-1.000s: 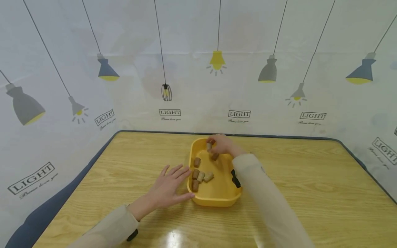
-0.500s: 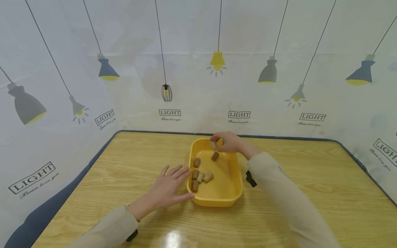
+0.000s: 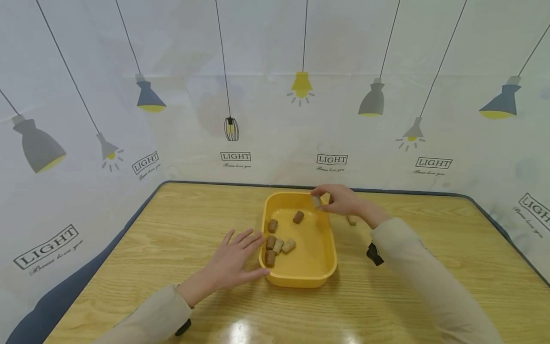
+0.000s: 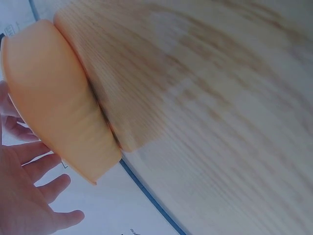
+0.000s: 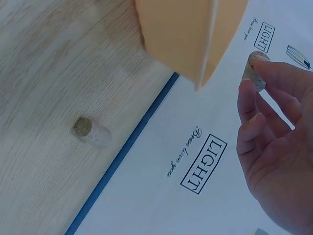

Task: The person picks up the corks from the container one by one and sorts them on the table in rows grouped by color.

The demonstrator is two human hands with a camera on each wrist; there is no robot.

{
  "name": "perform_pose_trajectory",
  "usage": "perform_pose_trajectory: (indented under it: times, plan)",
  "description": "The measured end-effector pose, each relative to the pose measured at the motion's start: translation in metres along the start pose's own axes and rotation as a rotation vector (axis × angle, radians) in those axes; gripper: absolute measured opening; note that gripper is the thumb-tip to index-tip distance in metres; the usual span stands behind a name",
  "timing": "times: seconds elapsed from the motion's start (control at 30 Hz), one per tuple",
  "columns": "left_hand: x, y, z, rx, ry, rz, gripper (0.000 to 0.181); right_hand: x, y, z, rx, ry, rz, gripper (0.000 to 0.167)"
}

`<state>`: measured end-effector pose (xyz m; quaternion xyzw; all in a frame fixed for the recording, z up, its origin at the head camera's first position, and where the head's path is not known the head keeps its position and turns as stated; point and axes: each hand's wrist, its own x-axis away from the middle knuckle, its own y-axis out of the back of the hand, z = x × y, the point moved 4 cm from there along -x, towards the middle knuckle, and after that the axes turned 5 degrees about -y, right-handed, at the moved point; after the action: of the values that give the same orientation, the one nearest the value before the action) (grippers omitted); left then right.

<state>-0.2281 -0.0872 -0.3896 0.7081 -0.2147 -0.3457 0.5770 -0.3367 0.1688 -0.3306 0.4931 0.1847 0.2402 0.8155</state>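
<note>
A light cork (image 5: 255, 73) is pinched between thumb and fingertips of my right hand (image 3: 341, 199), above the far right rim of the yellow bin (image 3: 301, 277). My left hand (image 3: 229, 260) lies with fingers spread and straight against the bin's left side, touching its rim. Inside the bin, several brown and pale corks lie along the left wall, among them a pale cork (image 3: 289, 246). One brown cork (image 3: 298, 217) sits apart toward the back. Another cork (image 5: 92, 132) lies on the table right of the bin, mostly hidden behind my right hand in the head view.
The wooden table (image 3: 429, 248) extends on both sides of the bin. A printed lamp-pattern cloth (image 3: 266, 95) rises behind and beside it, past the table's dark edge. Black straps (image 3: 375, 254) hang under both sleeves.
My right hand has moved right with the pale cork, from inside the back of the bin to over its right rim. The left hand stays in place. A cork on the table has come into sight.
</note>
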Motion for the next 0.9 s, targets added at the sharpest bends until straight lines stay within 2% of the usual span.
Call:
perform_pose_trajectory:
  times: [0.2, 0.47, 0.67, 0.9]
  plan:
    - [0.000, -0.001, 0.000, 0.005, 0.003, 0.003, 0.079, 0.013, 0.005, -0.012, -0.020, -0.017, -0.022, 0.039]
    - [0.001, -0.001, 0.001, 0.002, 0.003, -0.005, 0.079, 0.030, 0.007, -0.028, -0.058, -0.044, -0.003, 0.040]
    - [0.001, -0.002, 0.002, 0.001, -0.002, -0.015, 0.078, 0.044, 0.004, -0.043, -0.047, -0.063, 0.001, 0.041]
    - [0.001, -0.002, 0.002, 0.003, 0.000, -0.014, 0.078, 0.062, -0.001, -0.062, -0.024, -0.049, -0.017, 0.041]
